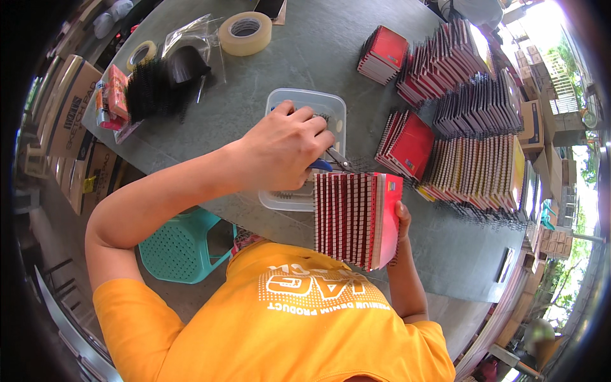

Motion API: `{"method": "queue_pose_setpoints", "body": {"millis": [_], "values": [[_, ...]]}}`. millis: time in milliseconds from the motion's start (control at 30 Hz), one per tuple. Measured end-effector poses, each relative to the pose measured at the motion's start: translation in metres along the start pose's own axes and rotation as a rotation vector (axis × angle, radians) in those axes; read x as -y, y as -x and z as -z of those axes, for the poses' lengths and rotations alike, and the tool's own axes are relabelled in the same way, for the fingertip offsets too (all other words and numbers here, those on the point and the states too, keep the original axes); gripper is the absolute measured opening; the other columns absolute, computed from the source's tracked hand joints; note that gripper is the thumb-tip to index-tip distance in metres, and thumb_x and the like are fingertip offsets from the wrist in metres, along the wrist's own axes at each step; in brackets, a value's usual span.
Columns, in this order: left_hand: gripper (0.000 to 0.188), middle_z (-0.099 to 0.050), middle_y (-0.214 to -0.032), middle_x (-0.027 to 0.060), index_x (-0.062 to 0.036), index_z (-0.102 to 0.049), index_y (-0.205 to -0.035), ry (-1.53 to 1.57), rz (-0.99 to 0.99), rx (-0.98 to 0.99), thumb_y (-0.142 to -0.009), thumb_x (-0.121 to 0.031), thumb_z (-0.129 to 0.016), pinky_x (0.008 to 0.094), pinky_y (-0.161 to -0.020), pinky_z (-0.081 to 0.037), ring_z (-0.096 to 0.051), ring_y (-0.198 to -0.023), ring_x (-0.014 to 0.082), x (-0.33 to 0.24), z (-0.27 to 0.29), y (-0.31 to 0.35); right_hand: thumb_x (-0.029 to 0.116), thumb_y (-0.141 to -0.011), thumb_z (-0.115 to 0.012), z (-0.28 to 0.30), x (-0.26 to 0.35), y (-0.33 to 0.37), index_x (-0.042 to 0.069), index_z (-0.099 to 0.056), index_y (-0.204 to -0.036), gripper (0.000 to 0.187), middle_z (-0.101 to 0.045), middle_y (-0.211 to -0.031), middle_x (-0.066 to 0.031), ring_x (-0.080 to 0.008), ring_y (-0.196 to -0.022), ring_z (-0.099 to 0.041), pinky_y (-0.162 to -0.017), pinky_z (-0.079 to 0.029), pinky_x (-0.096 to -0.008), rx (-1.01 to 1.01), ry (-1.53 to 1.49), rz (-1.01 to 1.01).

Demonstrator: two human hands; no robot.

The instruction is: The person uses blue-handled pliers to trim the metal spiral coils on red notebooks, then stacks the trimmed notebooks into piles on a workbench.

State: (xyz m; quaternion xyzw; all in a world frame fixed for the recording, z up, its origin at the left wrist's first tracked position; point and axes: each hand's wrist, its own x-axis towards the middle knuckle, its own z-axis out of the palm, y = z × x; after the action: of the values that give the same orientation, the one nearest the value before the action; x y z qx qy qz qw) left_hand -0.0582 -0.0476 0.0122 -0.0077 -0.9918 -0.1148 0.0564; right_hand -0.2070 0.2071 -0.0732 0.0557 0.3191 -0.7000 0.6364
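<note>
My left hand (286, 143) is closed around blue-handled pliers (339, 159). Their metal jaws point toward the top edge of a stack of red spiral notebooks (350, 219). That stack stands on edge with its wire bindings toward my left, and my right hand (402, 221) grips it from the right side, most of the fingers hidden behind it. Whether the jaws touch a wire I cannot tell. Under my left hand lies a clear plastic tub (273, 202) with dark wire bits inside, partly covered by the hand and the notebooks.
Piles of spiral notebooks (477, 169) fill the right of the grey table (242, 105). At the far left are a big tape roll (245, 33), a smaller tape roll (141, 55) and black wire coils (149, 89). A green stool (181, 248) stands beside me; cardboard boxes (70, 105) are farther left.
</note>
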Motion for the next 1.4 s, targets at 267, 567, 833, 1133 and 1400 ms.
{"method": "queue_pose_setpoints", "body": {"millis": [267,567,833,1133,1400], "values": [[0.037,-0.057,-0.083,0.0072,-0.0056,-0.056,-0.088,-0.041,-0.028,0.061,-0.055,-0.014,-0.072,0.0343,-0.077,-0.041,-0.056,-0.085,0.0227,-0.006,-0.008,-0.004,0.039,-0.068,-0.067,0.004,0.001,0.000,-0.003,-0.048,-0.115,0.066,-0.060,-0.103,-0.0177,-0.0275,-0.088,-0.062,-0.078,-0.053,-0.0400,-0.003,0.041,-0.002],[0.038,-0.057,-0.087,0.0075,-0.0049,-0.056,-0.092,-0.080,-0.006,-0.025,-0.057,-0.012,-0.070,0.0356,-0.080,-0.041,-0.054,-0.089,0.0230,-0.001,-0.005,-0.001,0.038,-0.068,-0.067,0.000,0.002,0.001,-0.003,-0.048,-0.115,0.065,-0.059,-0.104,-0.0186,-0.0289,-0.088,-0.062,-0.079,-0.052,-0.0418,-0.033,0.016,-0.008],[0.036,-0.058,-0.084,0.0071,-0.0052,-0.056,-0.088,-0.020,-0.029,-0.006,-0.056,-0.012,-0.071,0.0349,-0.077,-0.042,-0.055,-0.085,0.0240,-0.005,-0.007,-0.005,0.038,-0.068,-0.067,-0.001,0.002,0.001,-0.003,-0.046,-0.117,0.067,-0.059,-0.106,-0.0183,-0.0286,-0.092,-0.060,-0.082,-0.050,-0.0420,0.000,0.028,-0.040],[0.037,-0.057,-0.083,0.0080,-0.0054,-0.056,-0.088,0.032,0.012,-0.031,-0.056,-0.011,-0.072,0.0350,-0.076,-0.042,-0.056,-0.084,0.0243,-0.003,-0.006,0.002,0.037,-0.068,-0.067,-0.002,0.002,0.003,-0.003,-0.046,-0.117,0.067,-0.058,-0.106,-0.0182,-0.0286,-0.092,-0.060,-0.081,-0.051,-0.0411,-0.016,0.033,-0.032],[0.037,-0.057,-0.084,0.0074,-0.0054,-0.058,-0.090,-0.002,-0.047,-0.110,-0.057,-0.011,-0.071,0.0342,-0.076,-0.042,-0.055,-0.085,0.0230,-0.007,-0.008,-0.004,0.036,-0.068,-0.067,-0.003,0.002,0.001,-0.003,-0.047,-0.117,0.066,-0.059,-0.106,-0.0176,-0.0279,-0.092,-0.060,-0.081,-0.050,-0.0411,-0.031,0.036,-0.035]]}}
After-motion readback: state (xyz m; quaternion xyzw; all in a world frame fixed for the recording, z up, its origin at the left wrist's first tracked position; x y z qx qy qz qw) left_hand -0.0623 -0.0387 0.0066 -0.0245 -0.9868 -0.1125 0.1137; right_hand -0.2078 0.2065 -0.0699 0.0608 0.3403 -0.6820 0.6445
